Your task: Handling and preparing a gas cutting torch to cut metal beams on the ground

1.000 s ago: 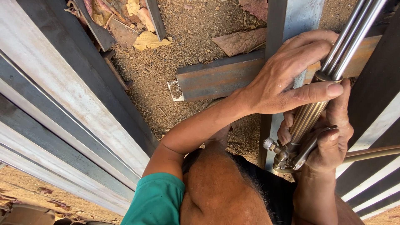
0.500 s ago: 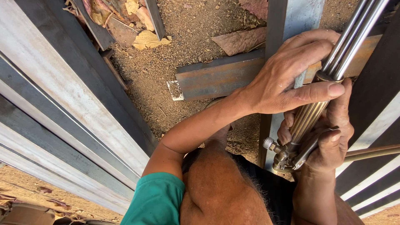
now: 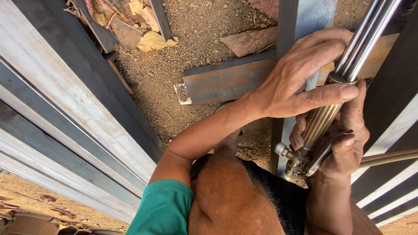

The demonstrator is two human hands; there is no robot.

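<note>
Down over the sandy ground (image 3: pixel 196 26), beside an upright steel post (image 3: pixel 305 17), hardly differs from the views of a second and half a second back: same clasp, same tilt of the cutting torch (image 3: pixel 322 126), fingers in the same spots. Reads, as a judgement, like a steady hold and not a move under way, with the work neither further on nor set back. Left hand (image 3: pixel 296 82): reaches in from the lower left on a bent arm with a green sleeve (image 3: pixel 163 209), closes narrowly around the torch where the brass grip meets the bright steel tubes (image 3: pixel 370 30), thumb laid flat across the front, fingers curled behind. Right hand (image 3: pixel 344 143): comes up from the bottom edge, wraps the lower end of the torch near the valve knob (image 3: pixel 282 149), with a finger resting on the lever along the grip. Both hands shut on the torch, neither spread. Torch itself: slanted, tubes running up and out past the top right corner, valve end low, just in front of the post. Off to the right, a brass-coloured line (image 3: pixel 387 157) leading away from behind the right hand. Farther back, a rusty flat bar (image 3: pixel 226 80) lying on the ground, dry leaves (image 3: pixel 152 41) near the top, and long grey steel profiles (image 3: pixel 65 113) slanting down the left side, well apart from both hands.
</note>
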